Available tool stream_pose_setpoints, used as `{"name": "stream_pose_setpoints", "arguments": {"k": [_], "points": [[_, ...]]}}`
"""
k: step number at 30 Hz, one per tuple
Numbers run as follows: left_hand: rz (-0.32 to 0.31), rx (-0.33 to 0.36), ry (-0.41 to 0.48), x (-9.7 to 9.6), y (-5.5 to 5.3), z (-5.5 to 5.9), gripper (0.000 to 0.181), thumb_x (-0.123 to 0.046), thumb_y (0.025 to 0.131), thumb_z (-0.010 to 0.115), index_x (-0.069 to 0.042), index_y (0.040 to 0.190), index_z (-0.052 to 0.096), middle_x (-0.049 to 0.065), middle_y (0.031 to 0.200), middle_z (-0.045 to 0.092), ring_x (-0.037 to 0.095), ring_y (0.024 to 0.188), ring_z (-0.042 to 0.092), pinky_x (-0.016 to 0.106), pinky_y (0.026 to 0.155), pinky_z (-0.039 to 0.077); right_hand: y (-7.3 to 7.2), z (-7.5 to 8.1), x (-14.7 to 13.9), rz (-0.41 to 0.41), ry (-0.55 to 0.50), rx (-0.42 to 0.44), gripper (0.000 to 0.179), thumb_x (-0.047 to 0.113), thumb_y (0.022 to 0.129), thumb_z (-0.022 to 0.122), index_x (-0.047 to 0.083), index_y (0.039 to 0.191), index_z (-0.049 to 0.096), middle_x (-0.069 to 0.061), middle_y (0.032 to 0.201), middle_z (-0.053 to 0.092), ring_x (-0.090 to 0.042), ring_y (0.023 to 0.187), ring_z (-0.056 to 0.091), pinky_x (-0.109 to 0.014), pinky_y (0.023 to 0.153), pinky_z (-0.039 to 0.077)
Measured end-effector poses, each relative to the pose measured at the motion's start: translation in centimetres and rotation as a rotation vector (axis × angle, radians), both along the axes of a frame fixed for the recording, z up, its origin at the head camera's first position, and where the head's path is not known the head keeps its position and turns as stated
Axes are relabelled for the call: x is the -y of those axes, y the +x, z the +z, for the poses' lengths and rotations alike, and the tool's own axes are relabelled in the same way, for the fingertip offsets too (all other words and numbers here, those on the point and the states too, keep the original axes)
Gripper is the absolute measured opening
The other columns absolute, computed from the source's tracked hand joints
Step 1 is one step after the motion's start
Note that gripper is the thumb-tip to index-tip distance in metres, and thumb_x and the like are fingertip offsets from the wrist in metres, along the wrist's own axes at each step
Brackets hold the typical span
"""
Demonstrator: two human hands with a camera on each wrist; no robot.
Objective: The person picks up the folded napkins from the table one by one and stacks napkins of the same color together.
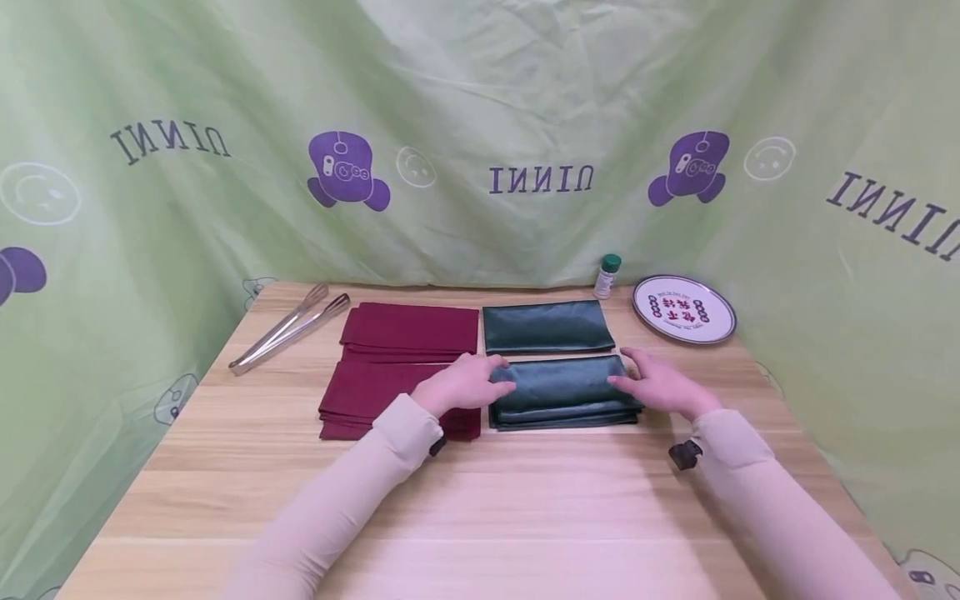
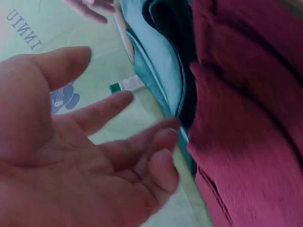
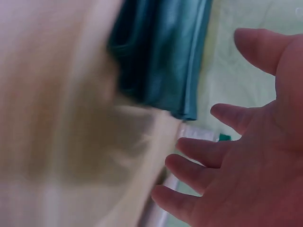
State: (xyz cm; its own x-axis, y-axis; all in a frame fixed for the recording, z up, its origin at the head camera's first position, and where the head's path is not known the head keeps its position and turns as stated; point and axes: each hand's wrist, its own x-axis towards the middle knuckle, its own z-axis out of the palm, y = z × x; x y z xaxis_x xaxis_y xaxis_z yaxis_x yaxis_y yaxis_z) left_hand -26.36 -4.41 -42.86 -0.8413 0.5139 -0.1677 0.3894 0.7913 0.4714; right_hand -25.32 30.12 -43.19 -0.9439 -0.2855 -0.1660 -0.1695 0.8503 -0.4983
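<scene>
Two folded dark green satin cloths lie one behind the other; the front green cloth point(image 1: 558, 385) has several layers showing at its near edge. My left hand point(image 1: 463, 382) is over the right part of the front folded dark red cloth point(image 1: 367, 392), its fingertips at the green cloth's left edge. At the opposite edge, my right hand point(image 1: 663, 385) has its thumb and fingers spread near the right corners. Both wrist views show palms with nothing held, the left fingers point(image 2: 109, 113) loosely bent and the right fingers point(image 3: 199, 151) apart.
Behind them lie the back green cloth point(image 1: 547, 327) and back red cloth point(image 1: 412, 329). Metal tongs point(image 1: 288, 329) rest at the left. A green-capped shaker bottle point(image 1: 606, 277) and a printed white plate point(image 1: 684, 310) stand at the back right, before a green curtain point(image 1: 480, 100).
</scene>
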Motion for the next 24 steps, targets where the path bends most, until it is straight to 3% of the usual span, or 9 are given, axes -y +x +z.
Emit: {"name": "stream_pose_setpoints", "arguments": {"k": [6, 14, 20, 24], "points": [[0.056, 0.043, -0.086, -1.3, 0.1, -0.4, 0.064, -0.045, 0.094, 0.061, -0.012, 0.147, 0.046, 0.008, 0.144, 0.051, 0.033, 0.134, 0.040, 0.047, 0.110, 0.030, -0.1, -1.3, -0.3, -0.013, 0.010, 0.063, 0.078, 0.045, 0.097, 0.056, -0.003, 0.151, 0.026, -0.036, 0.135, 0.046, -0.051, 0.126, 0.043, -0.063, 0.102, 0.033], [0.069, 0.102, -0.086, -2.0, 0.2, -0.8, 0.065, -0.045, 0.089, 0.068, -0.021, 0.146, 0.049, 0.007, 0.139, 0.055, 0.032, 0.126, 0.037, 0.047, 0.097, 0.042, 0.0, -1.9, -0.4, 0.006, 0.010, 0.036, 0.071, 0.040, 0.097, 0.058, -0.001, 0.150, 0.034, -0.035, 0.149, 0.030, -0.054, 0.135, 0.029, -0.065, 0.107, 0.025], [0.123, 0.121, -0.058, -2.0, -0.1, -1.4, 0.064, -0.047, 0.087, 0.070, -0.024, 0.144, 0.051, 0.006, 0.136, 0.057, 0.030, 0.125, 0.035, 0.047, 0.094, 0.044, -0.1, -2.1, 0.3, 0.021, -0.004, 0.003, 0.067, 0.036, 0.096, 0.060, 0.000, 0.148, 0.037, -0.034, 0.148, 0.033, -0.053, 0.135, 0.030, -0.064, 0.107, 0.025], [0.141, 0.093, -0.081, -2.2, -0.2, -1.6, 0.062, -0.041, 0.086, 0.073, -0.023, 0.142, 0.054, 0.007, 0.135, 0.057, 0.032, 0.118, 0.037, 0.045, 0.091, 0.043, -0.3, -2.4, 0.7, 0.022, -0.011, -0.018, 0.065, 0.035, 0.096, 0.061, 0.000, 0.147, 0.040, -0.033, 0.147, 0.036, -0.052, 0.135, 0.032, -0.063, 0.108, 0.026]]}}
